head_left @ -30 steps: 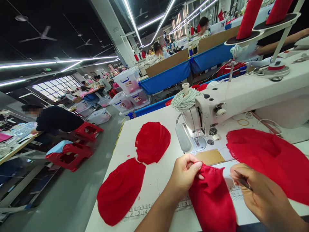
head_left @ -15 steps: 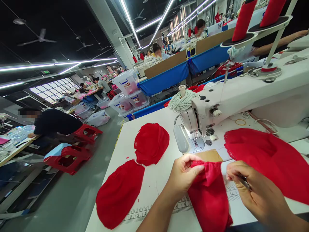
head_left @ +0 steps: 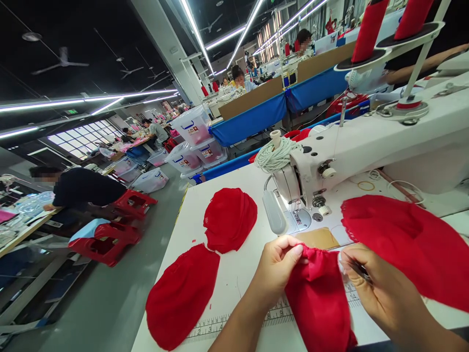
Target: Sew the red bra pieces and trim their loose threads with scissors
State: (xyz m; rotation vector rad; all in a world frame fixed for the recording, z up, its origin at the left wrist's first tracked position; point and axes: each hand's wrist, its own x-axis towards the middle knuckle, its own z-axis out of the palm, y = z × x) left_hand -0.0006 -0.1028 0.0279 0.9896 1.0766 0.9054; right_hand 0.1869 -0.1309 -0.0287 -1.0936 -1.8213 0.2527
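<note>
My left hand is closed, its thumb and fingers pinching the gathered top edge of a red fabric piece. The cloth hangs down over the front of the table, and its lower end runs out of view. At the right end of that gathered edge, the fingertips of my right hand meet the cloth. Tucked in the right hand is a small dark metal tool, mostly hidden by the fingers. Just beyond both hands stands a white sewing machine, its needle area above the metal plate.
Two red fabric pieces lie on the white table's left side; a larger red piece lies right. A printed ruler runs along the front. Red thread cones stand above the machine. Plastic bins and a co-worker are beyond.
My right hand has moved slightly left and up, bringing its fingertips to the edge of the red fabric. My left hand has shifted slightly left along the gathered edge.
</note>
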